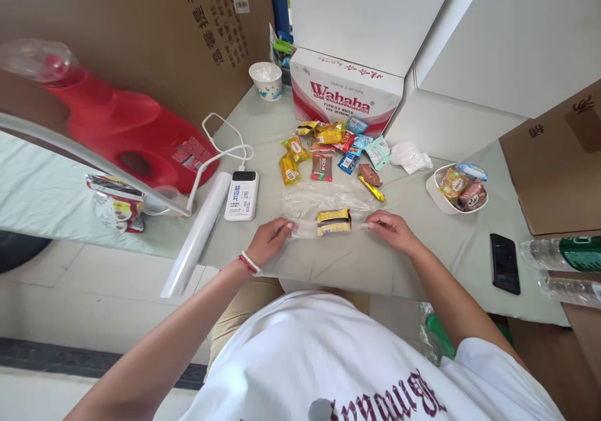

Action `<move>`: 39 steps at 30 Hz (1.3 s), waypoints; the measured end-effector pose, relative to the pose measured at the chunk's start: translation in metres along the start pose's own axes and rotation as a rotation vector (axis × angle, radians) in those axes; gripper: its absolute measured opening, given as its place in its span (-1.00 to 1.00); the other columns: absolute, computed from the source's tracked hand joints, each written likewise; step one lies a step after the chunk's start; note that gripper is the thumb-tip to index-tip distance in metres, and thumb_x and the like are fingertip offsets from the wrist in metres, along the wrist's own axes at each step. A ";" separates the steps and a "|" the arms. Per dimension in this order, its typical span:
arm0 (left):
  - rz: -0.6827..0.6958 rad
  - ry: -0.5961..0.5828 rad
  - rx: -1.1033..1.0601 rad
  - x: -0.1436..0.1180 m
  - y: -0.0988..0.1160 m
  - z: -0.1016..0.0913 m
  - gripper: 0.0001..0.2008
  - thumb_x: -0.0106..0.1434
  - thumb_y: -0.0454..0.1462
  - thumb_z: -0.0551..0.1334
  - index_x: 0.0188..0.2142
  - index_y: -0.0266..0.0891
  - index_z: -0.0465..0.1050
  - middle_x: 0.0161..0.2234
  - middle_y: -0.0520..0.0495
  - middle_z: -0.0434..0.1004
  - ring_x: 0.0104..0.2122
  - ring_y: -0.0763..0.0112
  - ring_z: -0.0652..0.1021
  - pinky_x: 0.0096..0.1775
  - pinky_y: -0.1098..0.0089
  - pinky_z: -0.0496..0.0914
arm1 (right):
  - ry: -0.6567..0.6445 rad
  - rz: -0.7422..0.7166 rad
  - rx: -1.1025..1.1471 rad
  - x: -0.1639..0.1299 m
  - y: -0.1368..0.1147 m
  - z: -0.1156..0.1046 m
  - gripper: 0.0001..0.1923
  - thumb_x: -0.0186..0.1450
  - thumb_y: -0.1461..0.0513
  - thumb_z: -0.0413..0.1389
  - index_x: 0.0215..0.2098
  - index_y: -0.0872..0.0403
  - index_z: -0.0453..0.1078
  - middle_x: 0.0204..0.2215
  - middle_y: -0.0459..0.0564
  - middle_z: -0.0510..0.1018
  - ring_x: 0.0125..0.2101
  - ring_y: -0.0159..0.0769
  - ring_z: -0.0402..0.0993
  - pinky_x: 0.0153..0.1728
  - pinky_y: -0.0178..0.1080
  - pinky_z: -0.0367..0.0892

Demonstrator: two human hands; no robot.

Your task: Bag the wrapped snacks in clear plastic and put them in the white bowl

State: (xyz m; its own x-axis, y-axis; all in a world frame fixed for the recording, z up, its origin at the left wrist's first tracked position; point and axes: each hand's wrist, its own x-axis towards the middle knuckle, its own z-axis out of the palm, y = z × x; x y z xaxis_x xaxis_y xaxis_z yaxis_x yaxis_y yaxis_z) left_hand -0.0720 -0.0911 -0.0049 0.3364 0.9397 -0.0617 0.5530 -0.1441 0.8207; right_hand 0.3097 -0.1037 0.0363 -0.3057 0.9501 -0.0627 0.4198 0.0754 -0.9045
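Observation:
A sheet of clear plastic film [305, 202] lies flat on the table in front of me. On its near part rests a yellow snack packet [333, 222] with a dark band. My left hand [271, 239] pinches the film's near left corner, and my right hand [393, 230] pinches the near right edge. The packet sits between my hands, touched by neither. Just beyond the film is a pile of wrapped snacks [330, 134], with a brown packet [322, 167] and a yellow stick packet [371, 188] closest to it.
Left are a roll of clear film [197, 233], a white power bank [241, 195] with a cable, and a red jug [136, 133]. A Wahaha box [345, 92] and paper cup [267, 81] stand behind. Right are a snack bowl [436, 190], phone [505, 264] and bottles [547, 255].

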 end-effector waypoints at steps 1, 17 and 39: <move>-0.038 0.049 -0.001 0.006 0.000 0.001 -0.51 0.44 0.08 0.02 -0.24 -0.18 0.56 -0.32 -0.07 0.64 -0.27 0.27 0.58 -0.15 0.30 0.47 | -0.001 0.073 0.048 0.010 0.002 -0.002 -0.63 0.33 -0.08 0.19 -0.26 0.04 0.52 -0.35 -0.02 0.57 -0.37 -0.29 0.49 -0.27 -0.21 0.43; -0.212 0.440 0.284 0.036 0.008 0.025 -0.54 0.25 -0.11 0.26 0.09 -0.27 0.42 0.02 -0.28 0.54 0.05 -0.02 0.49 0.13 0.01 0.38 | -0.105 -0.092 -0.912 0.140 -0.054 0.027 -0.57 0.43 0.16 0.10 0.22 0.12 0.43 0.11 0.21 0.56 0.14 0.02 0.38 0.10 -0.11 0.28; -0.137 0.237 -0.140 0.024 0.022 0.003 -0.92 0.17 -0.28 0.24 -0.32 -0.18 0.50 -0.30 -0.03 0.52 -0.33 0.33 0.53 -0.21 0.29 0.44 | -0.450 -0.255 -1.102 0.035 -0.056 0.068 -0.39 0.45 0.38 -0.02 0.38 -0.23 0.30 0.00 0.12 0.40 -0.05 -0.10 0.32 -0.09 -0.17 0.33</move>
State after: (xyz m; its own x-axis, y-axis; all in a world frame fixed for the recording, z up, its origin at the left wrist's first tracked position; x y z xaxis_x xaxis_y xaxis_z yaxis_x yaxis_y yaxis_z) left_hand -0.0492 -0.0727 0.0099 0.0696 0.9960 -0.0567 0.4647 0.0180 0.8853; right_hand 0.2176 -0.0957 0.0557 -0.6625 0.6971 -0.2741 0.7385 0.6692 -0.0829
